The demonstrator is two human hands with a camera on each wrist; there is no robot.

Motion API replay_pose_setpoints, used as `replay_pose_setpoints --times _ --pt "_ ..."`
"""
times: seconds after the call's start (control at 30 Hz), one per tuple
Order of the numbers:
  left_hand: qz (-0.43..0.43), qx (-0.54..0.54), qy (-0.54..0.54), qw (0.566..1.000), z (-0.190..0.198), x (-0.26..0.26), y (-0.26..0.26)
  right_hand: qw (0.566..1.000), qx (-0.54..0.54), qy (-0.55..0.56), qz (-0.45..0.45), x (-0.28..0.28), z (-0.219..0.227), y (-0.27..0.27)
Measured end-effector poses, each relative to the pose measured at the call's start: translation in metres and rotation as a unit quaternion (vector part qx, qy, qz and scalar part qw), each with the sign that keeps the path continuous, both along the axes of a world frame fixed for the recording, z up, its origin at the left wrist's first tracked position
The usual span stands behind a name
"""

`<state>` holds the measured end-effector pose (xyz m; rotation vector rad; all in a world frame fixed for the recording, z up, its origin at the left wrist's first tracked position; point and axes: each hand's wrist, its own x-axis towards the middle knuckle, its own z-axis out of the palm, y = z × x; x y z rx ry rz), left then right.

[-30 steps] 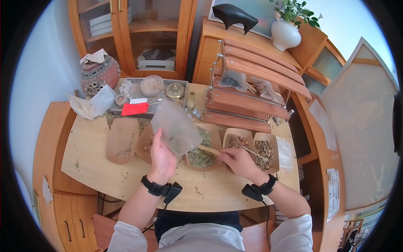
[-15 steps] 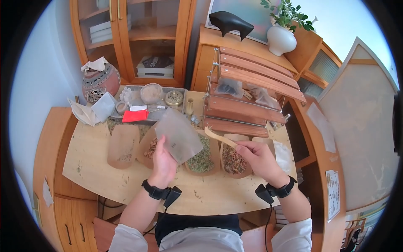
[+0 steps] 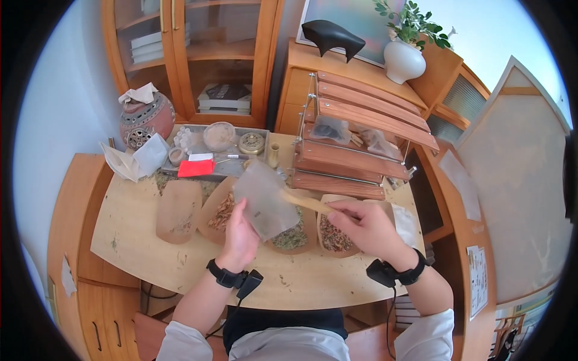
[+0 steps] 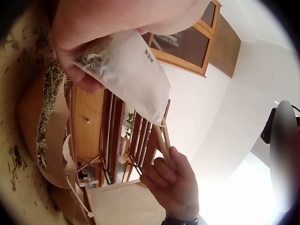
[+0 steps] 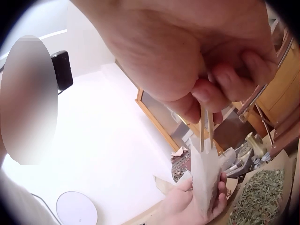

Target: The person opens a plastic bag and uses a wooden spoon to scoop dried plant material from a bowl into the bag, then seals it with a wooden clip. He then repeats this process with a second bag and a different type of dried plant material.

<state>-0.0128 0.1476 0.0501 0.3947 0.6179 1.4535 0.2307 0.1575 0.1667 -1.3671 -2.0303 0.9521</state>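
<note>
A translucent pouch (image 3: 265, 207) is tilted in my left hand (image 3: 241, 237), gripped near its bottom corner. Dried herb bits (image 4: 96, 61) show through its lower end in the left wrist view. My right hand (image 3: 368, 227) pinches wooden tongs (image 3: 308, 202), whose two arms stand side by side in the right wrist view. Their tips are inside the pouch's upper end, hidden by its wall. Below the pouch, a brown paper tray (image 3: 311, 236) holds green dried herb (image 5: 259, 197). Under my right hand is another tray holding a reddish mix (image 3: 336, 234).
Further left stand a tray of reddish-brown pieces (image 3: 223, 212) and a tray with few bits (image 3: 177, 207). Behind are a grey tray (image 3: 232, 174) of small items, a red packet (image 3: 196, 168) and a slatted wooden rack (image 3: 343, 150). A patterned pot (image 3: 147, 117) stands back left.
The tongs moved from beside the pouch over the green herb, up and right with bits at their tips, then back left into the pouch. The pouch shifted slightly right.
</note>
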Motion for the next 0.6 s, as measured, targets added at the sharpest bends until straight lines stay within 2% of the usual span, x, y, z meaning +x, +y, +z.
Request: replay_pose_setpoints --times 0.1,0.2,0.3,0.4,0.6 --pt "0.034 0.002 -0.022 0.999 -0.002 -0.003 0.000 0.995 -0.015 0.095 -0.032 0.007 0.000 0.002" --pt "0.080 0.003 -0.052 0.995 -0.002 -0.005 0.002 0.998 -0.030 -0.016 -0.044 0.011 -0.004 0.007" --pt "0.112 -0.006 -0.059 0.992 0.003 -0.005 0.001 0.988 0.012 -0.151 0.011 0.000 -0.029 0.010" --pt "0.114 -0.012 -0.057 0.992 0.007 -0.005 0.000 0.978 0.126 -0.163 0.045 -0.021 -0.050 0.005" --pt "0.116 0.004 -0.041 0.992 -0.004 -0.007 0.004 0.943 0.203 -0.255 0.069 -0.029 -0.063 0.006"
